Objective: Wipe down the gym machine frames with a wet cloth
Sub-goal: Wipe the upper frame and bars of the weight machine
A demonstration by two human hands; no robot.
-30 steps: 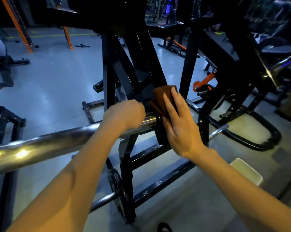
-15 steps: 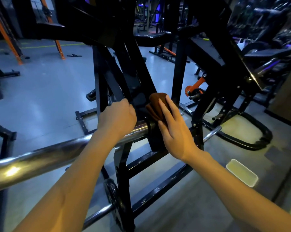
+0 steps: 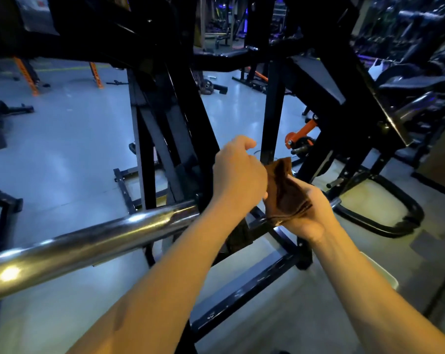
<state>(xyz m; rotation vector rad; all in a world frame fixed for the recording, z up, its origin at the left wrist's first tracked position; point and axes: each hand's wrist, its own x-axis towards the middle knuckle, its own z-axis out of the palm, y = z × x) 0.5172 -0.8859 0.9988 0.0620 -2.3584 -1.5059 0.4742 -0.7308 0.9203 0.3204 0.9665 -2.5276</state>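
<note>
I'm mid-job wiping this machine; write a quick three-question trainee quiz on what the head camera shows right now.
1. True or false: the brown cloth is pressed flat against the black machine frame.
2. Which hand has the cloth lying in its palm? A) left hand B) right hand C) neither
3. Fill in: the long shiny part running in from the left edge is a chrome ____.

Key:
1. False. The cloth is bunched between the hands, off the frame.
2. B. It lies in the right hand, while the left hand reaches to its edge; whether the left fingers pinch it is hidden.
3. Bar; neither hand is on it.
</note>
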